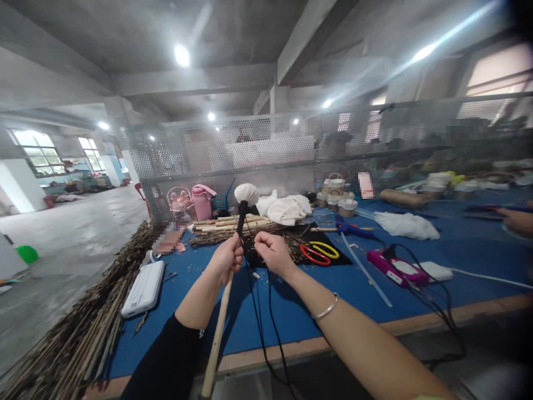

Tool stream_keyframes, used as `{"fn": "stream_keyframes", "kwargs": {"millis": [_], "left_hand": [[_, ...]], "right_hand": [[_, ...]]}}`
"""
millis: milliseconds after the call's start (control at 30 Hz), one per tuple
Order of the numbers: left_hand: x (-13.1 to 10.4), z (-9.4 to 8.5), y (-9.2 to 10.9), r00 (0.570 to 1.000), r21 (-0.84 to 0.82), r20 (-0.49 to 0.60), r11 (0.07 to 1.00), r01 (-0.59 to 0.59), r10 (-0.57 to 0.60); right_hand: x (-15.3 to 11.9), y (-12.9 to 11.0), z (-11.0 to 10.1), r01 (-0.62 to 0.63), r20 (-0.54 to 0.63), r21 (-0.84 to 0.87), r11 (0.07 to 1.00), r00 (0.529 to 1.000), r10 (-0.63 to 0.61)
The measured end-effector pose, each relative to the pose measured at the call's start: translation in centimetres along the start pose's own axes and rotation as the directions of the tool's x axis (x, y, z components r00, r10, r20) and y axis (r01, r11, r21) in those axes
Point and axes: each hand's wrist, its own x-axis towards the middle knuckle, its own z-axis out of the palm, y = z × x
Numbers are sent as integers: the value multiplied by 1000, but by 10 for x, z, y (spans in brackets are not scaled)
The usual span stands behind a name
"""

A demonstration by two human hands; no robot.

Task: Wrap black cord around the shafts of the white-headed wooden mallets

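My left hand [227,260] is wrapped around a pale wooden stick [217,336], which slants up and away from me. A rounded white cloth-covered head [246,193] tops the stick, and black wrapping [241,216] covers the part just below it. Close by on the right, my right hand [272,253] is closed in a pinch on thin black cord [249,225] running to the wrapping. Long loops of the cord [272,316] hang below my hands, past the table's front edge. Scissors [303,251] with red and yellow handles lie beyond my right hand.
Peeled sticks [225,223] and white cloth [289,208] lie behind my hands on the blue tabletop [333,303]. A power bank [144,289], brushwood [83,333] and a pink bottle [202,203] are left. Rightward are a glue gun [353,228], a magenta device [395,268] and another person's hand [516,221].
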Motion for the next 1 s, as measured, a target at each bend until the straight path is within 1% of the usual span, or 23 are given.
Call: {"fn": "stream_keyframes", "kwargs": {"millis": [67,100,133,167,200,233,267,300,333,367,400,433,467,500,533,567,600,633,700,733,800,933,1000], "left_hand": [[-1,1,0,1000,11,-9,1000,1,-1],[-1,1,1,1000,20,-13,1000,5,-5],[-1,2,1,1000,31,-17,999,10,-10],[-2,3,1,1000,42,-20,999,15,-14],[-2,3,1,1000,54,-21,998,16,-15],[-2,3,1,1000,66,-21,998,12,-10],[-2,3,1,1000,81,-18,997,3,-1],[-2,3,1,1000,99,-17,995,-8,10],[-2,3,1,1000,123,-20,992,-17,20],[-3,4,1,999,152,-26,988,-24,28],[-4,5,0,999,187,-35,982,-28,35],[-5,7,0,998,223,-49,974,-30,41],[-6,9,-1,997,259,-64,966,-30,48],[-7,10,-2,995,292,-79,956,-31,56],[-7,12,-3,993,324,-91,945,-36,69],[-7,13,-4,991,355,-104,934,-43,86],[-7,13,-5,988,385,-114,921,-57,108],[-6,13,-6,984,416,-120,907,-73,134],[-3,10,-8,975,457,-131,884,-102,180],[-2,9,-9,972,457,-137,883,-110,192],[0,6,-10,972,424,-146,899,-109,187],[0,6,-9,979,379,-156,923,-66,134],[-2,8,-8,985,357,-139,933,-49,105]], "right_hand": [[-2,3,-2,-52,146,5,999,988,51],[-3,5,-3,-99,265,-8,995,959,98],[-2,8,-5,-155,408,-41,987,899,158],[-2,11,-7,-208,545,-92,974,808,224],[-1,14,-9,-248,637,-154,956,715,288],[0,17,-12,-271,673,-210,939,656,340],[2,20,-14,-283,652,-247,927,659,375],[4,23,-16,-290,571,-259,921,723,388],[6,25,-18,-292,430,-248,924,822,375],[8,26,-19,-283,248,-220,934,909,334],[11,27,-20,-268,63,-186,945,957,283],[13,27,-19,-251,-97,-150,956,966,238],[14,27,-18,-241,-210,-111,964,954,214],[14,25,-16,-246,-259,-60,968,940,223],[14,23,-12,-273,-240,10,962,933,268],[12,20,-8,-323,-153,100,941,930,335],[10,18,-3,-387,-11,201,900,917,398],[7,15,2,-458,155,293,839,889,430],[2,11,10,-564,423,410,717,814,398],[-1,10,13,-587,486,438,681,792,370],[-3,10,17,-612,499,466,639,778,381],[0,11,14,-676,452,533,509,736,504],[2,11,10,-687,449,542,483,723,524]]}}
